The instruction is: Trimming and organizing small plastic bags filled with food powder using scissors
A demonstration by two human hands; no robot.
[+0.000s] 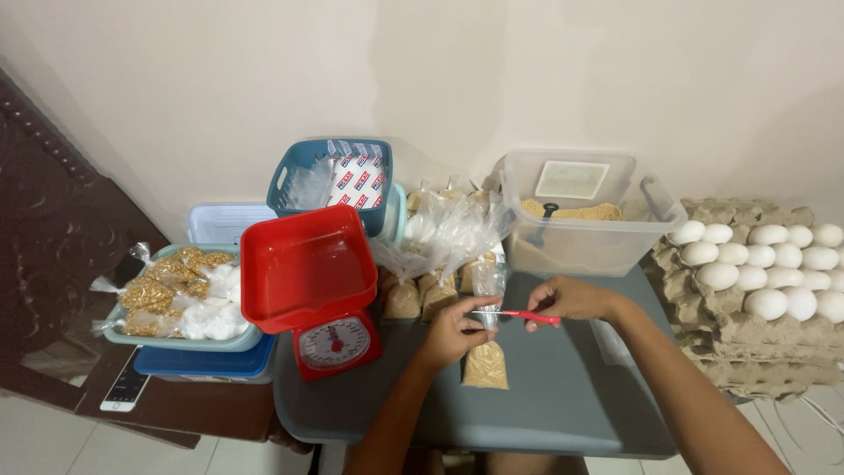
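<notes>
Clear plastic bag (485,350) of brown powder hangs over the grey table (563,396), its neck pinched upright by the left hand (454,332) while the right hand (567,299) draws a red tie (527,316) taut across it.

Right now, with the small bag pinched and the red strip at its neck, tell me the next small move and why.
Probably wrap the red strip around the neck of the bag and close it. The left hand pinches the neck, the right hand holds the strip across it, and the brown filling sits settled at the bottom.
</notes>
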